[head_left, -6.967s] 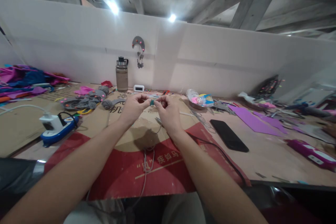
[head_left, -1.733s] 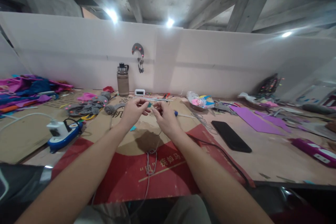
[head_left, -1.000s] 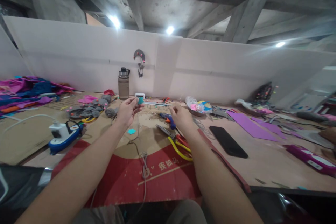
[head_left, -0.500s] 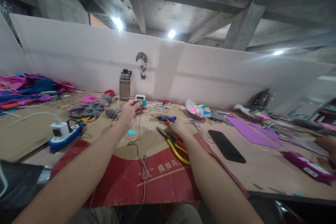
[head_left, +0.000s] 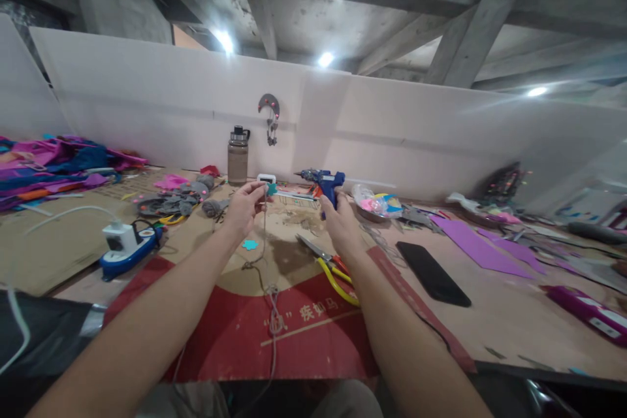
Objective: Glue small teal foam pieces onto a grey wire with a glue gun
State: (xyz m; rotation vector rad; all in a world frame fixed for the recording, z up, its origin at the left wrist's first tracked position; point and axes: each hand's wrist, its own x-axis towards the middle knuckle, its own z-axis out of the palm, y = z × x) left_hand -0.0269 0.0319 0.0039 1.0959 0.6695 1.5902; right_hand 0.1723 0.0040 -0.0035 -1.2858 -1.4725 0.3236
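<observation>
My left hand (head_left: 245,206) is raised over the cardboard and pinches a small teal felt piece (head_left: 271,189) at its fingertips; a grey cord (head_left: 265,255) hangs from it down to the red cardboard (head_left: 235,333). My right hand (head_left: 339,221) is closed round the handle of a blue glue gun (head_left: 324,181), lifted off the table with its nozzle pointing left toward the teal piece. A second teal felt star (head_left: 250,245) lies on the cardboard below my left hand.
Yellow-handled pliers (head_left: 329,269) lie just under my right wrist. A black phone (head_left: 433,264) lies to the right, purple felt sheets (head_left: 477,243) beyond. A water bottle (head_left: 238,157) and small clock (head_left: 266,178) stand at the wall. A blue-white power strip (head_left: 128,246) sits at left.
My hands have parted. The right hand reached to the blue glue gun on the table, closed on it and lifted it. The left hand kept the teal piece raised.
</observation>
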